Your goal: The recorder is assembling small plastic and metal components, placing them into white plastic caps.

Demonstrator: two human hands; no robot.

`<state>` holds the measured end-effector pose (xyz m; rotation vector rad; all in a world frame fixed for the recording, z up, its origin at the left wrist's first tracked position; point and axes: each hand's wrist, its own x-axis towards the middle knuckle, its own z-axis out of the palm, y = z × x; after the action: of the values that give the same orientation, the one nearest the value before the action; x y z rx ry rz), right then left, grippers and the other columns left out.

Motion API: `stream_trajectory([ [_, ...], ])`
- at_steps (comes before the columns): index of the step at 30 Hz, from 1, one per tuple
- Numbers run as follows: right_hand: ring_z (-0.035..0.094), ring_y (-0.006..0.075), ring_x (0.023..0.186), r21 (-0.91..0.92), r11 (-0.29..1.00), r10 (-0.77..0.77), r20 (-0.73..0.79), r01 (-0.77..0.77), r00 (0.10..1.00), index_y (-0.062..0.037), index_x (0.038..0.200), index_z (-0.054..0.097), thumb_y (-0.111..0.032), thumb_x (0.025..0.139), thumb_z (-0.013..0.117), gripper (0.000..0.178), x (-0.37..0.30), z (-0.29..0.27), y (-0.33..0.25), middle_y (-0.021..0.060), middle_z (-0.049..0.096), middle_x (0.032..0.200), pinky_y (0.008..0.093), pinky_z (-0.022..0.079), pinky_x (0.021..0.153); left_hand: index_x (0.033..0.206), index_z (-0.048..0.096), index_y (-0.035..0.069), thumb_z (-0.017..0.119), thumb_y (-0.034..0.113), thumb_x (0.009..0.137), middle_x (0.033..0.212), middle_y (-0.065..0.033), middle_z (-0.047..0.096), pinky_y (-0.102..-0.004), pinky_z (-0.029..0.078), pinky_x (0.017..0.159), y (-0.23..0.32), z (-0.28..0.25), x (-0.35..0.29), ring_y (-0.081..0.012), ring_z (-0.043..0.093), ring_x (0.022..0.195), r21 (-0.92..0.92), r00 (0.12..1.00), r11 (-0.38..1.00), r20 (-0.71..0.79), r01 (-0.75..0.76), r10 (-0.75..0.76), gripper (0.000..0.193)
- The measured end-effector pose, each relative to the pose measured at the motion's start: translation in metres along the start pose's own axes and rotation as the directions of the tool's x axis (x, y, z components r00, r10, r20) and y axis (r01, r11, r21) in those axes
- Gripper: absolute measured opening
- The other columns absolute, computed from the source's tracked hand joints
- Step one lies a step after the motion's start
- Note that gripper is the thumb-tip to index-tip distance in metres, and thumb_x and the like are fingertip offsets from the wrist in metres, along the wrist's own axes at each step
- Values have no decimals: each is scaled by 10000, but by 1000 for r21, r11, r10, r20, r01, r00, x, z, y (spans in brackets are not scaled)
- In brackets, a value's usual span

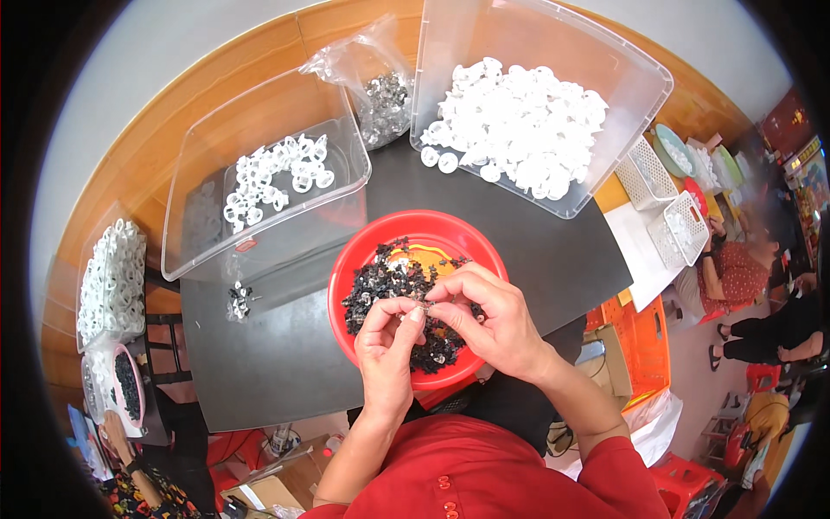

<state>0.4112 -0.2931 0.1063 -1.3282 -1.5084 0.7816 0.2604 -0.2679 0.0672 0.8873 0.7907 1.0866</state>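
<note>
Both my hands meet above a round red basin (pixel 474 232) at the table's near edge. The basin holds a heap of small black and clear plastic parts (pixel 380 281). My left hand (pixel 387 342) pinches with thumb and forefinger, and my right hand (pixel 486 318) pinches right beside it, fingertips nearly touching. Whatever sits between the fingertips is too small to make out. On the dark table left of the basin lies a little cluster of black and clear parts (pixel 239 301).
A clear bin (pixel 359 177) with white ring-shaped pieces stands back left. A larger clear bin (pixel 635 73) of white parts is back right, with a bag of small parts (pixel 383 108) between. Another person's hand (pixel 115 430) is at far left. People sit at far right near white baskets (pixel 679 229).
</note>
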Motion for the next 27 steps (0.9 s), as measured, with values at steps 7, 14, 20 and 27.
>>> stream_trajectory([
  [7, 560, 287, 753, -170, 971, -171, 3, 169, 985, -19, 884, 525, -21, 860, 604, 83, 1, 8, 6, 125, 539, 858, 378, 441, 642, 1009, 600, 40, 573, 101, 921, 869, -18, 621, -236, 459, 694, -2, -1, -1, -84, 556, 759, 102, 996, 991, 11, -85, 85, 112],
  [14, 560, 288, 761, -56, 994, -102, -93, 97, 990, -22, 918, 503, -8, 874, 578, 88, -8, 14, 6, 118, 516, 868, 389, 441, 652, 1153, 558, -3, 482, 167, 982, 985, -73, 628, -278, 496, 800, 0, -7, 1, -138, 603, 842, -326, 969, 918, 171, 226, -177, 253],
  [20, 547, 253, 759, -215, 953, -218, 15, 216, 976, -53, 911, 513, -26, 869, 568, 74, -13, 12, 15, 72, 516, 873, 358, 399, 676, 1159, 551, -5, 488, 196, 986, 953, -69, 631, -273, 489, 788, -3, -9, 1, -135, 597, 823, -326, 970, 920, 181, 216, -164, 272],
  [27, 540, 216, 762, -465, 759, -407, 207, 455, 890, -71, 920, 540, -56, 790, 596, 142, -7, 6, 13, 52, 527, 867, 337, 381, 678, 1124, 578, -6, 485, 197, 989, 934, -57, 629, -263, 482, 770, -4, -15, 2, -115, 575, 793, -291, 966, 934, 208, 209, -151, 261],
])
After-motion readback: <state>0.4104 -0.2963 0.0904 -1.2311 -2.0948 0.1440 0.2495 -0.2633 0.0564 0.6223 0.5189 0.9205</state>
